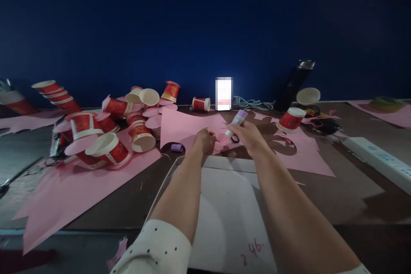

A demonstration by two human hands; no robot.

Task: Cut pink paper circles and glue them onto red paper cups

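Observation:
My left hand (204, 140) pinches a small pink paper piece (221, 138) just above the far edge of a white board (224, 205). My right hand (248, 135) grips a purple-and-white glue stick (236, 120), its tip pointing down at that pink piece. The two hands are close together, almost touching. A purple cap (177, 147) lies on the table just left of my left hand. A large pink paper sheet (186, 128) lies behind the hands.
A heap of red paper cups (109, 128) with pink paper shapes sits at the left on a pink sheet (80, 184). Another red cup (291, 120) stands right. A lit phone (224, 93), cables, a dark bottle (293, 85) and a white power strip (382, 160) line the back and right.

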